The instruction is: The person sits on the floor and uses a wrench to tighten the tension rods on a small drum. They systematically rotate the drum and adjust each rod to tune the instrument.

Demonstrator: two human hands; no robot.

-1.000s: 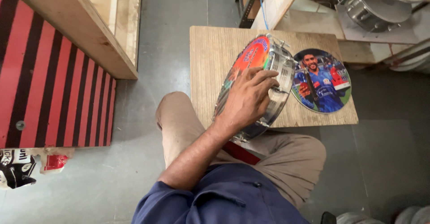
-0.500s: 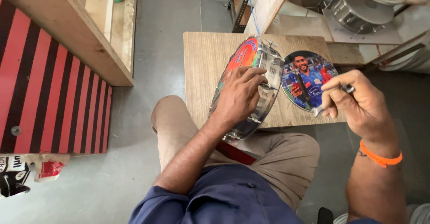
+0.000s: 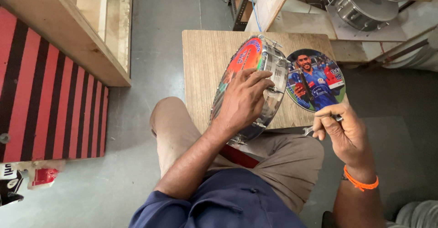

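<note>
drum (image 3: 269,80) stands on edge, printed head facing left; left hand (image 3: 242,101) fingers curled on it, right hand (image 3: 342,132) pinching spanner (image 3: 309,130)

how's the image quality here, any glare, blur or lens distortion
Head view: soft, even daylight with no hard shadows. Mild glare on the metal rim of the drum under the left hand. The right hand, the small metal tool it holds and the round printed disc are sharp. Wide-lens bowing bends the wooden shelf at the edge.
</note>
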